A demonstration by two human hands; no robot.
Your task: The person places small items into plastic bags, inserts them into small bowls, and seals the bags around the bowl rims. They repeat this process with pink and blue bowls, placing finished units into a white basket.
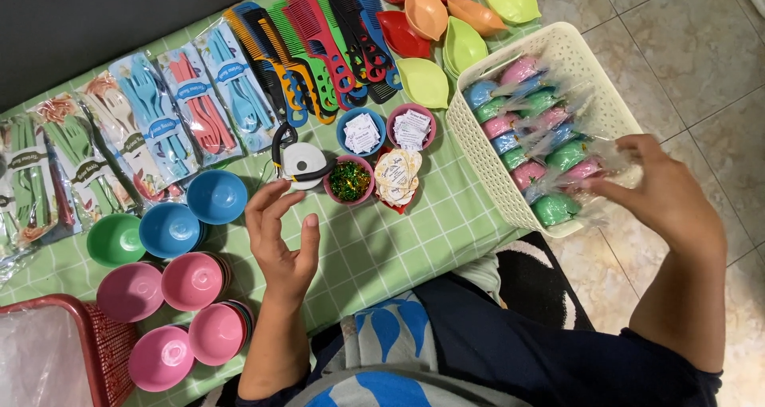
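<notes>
the right hand point(665, 196), at the right of the frame, reached into the cream basket point(486, 156), its fingers closed on a clear-wrapped packet point(594, 164) above the rows of pink, blue and green packets inside. the left hand point(279, 235), low in the centre, hovered over the green checked cloth point(382, 247) with fingers spread and released, grasping nothing, just below a white tape dispenser point(303, 165). small bowls of paper slips and green glitter point(349, 180) sat just right of the dispenser. stacked pink and blue bowls point(191, 279) lay at lower left; combs point(319, 48) fanned along the top.
</notes>
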